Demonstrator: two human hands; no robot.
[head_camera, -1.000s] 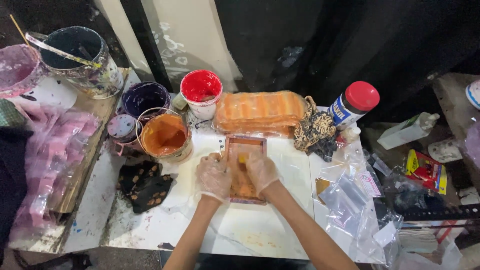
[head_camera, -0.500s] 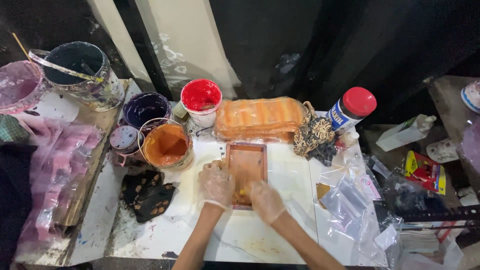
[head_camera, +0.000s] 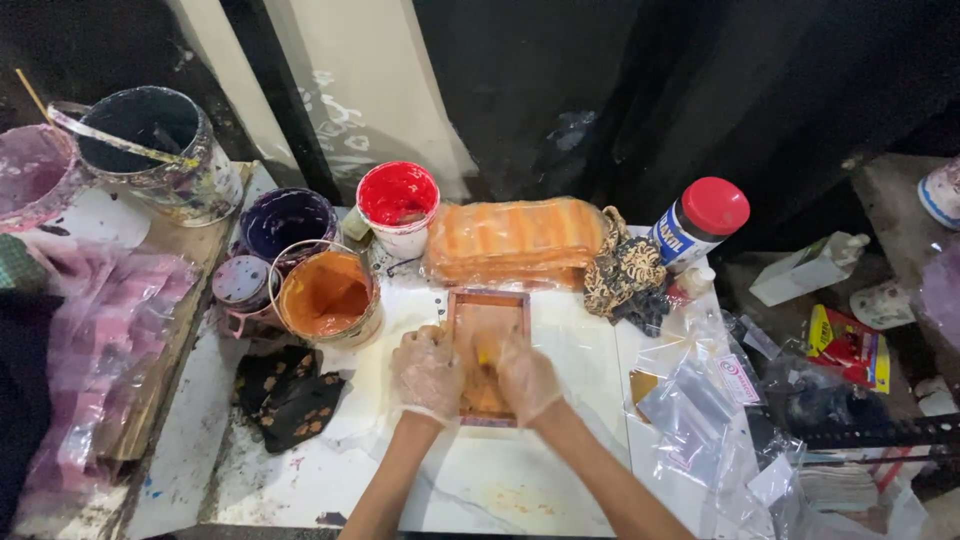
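1. Half a second ago the right hand (head_camera: 527, 378) was drawn back toward the near end of the small orange-stained wooden frame (head_camera: 487, 318); now both gloved hands sit side by side on its middle again.
2. The left hand (head_camera: 428, 372) lies flat, fingers spread, on the frame's left edge. The right hand curls around something yellowish; what it is cannot be made out.
3. That reads as a back-and-forth stroke across the frame, probably mid-pass.
4. The frame lies on the white, paint-smeared bench (head_camera: 520, 480), centre, near an orange paint tub (head_camera: 326, 298) on the left.
5. Farther off stand a red paint cup (head_camera: 398, 200), a wrapped orange bundle (head_camera: 515, 238) and a red-capped jar (head_camera: 700, 222); the background is dark.
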